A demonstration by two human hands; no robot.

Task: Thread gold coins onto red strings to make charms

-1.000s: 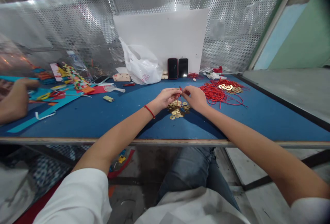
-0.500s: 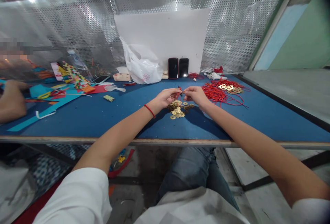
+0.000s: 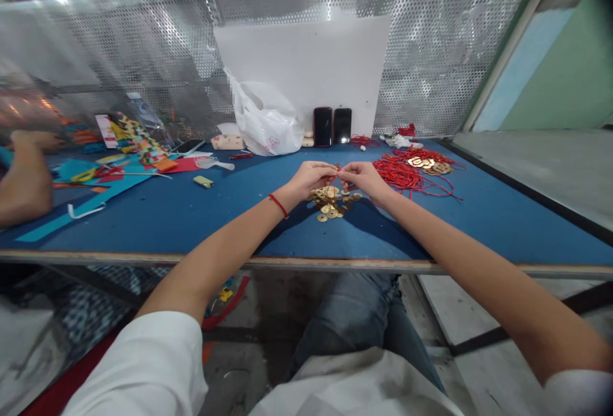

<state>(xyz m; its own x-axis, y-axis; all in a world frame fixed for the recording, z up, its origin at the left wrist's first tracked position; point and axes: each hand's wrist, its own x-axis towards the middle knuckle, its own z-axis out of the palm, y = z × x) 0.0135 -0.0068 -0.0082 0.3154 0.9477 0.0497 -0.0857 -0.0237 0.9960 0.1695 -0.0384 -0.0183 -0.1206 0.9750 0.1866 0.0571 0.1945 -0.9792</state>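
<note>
1. My left hand (image 3: 311, 179) and my right hand (image 3: 364, 179) are both closed. Their fingertips pinch a short red string (image 3: 331, 184) together, up above the blue counter (image 3: 502, 224).
2. The string hangs down toward a pile of gold coins (image 3: 330, 206), which lies on the counter right under my hands.
3. A big messy heap of red string (image 3: 405, 174) lies to the right of my right hand. More gold coins (image 3: 426, 163) sit on top of it.
4. I have a thin red band (image 3: 278, 205) on my left wrist.
5. Farther back, a white plastic bag (image 3: 265, 119) and two phones (image 3: 332, 126) stand by a white board (image 3: 301, 64). The phones stand upright against it.
6. On the left, bright paper (image 3: 96, 189) covers part of the counter, and another person's hand (image 3: 31, 176) is there.
</note>
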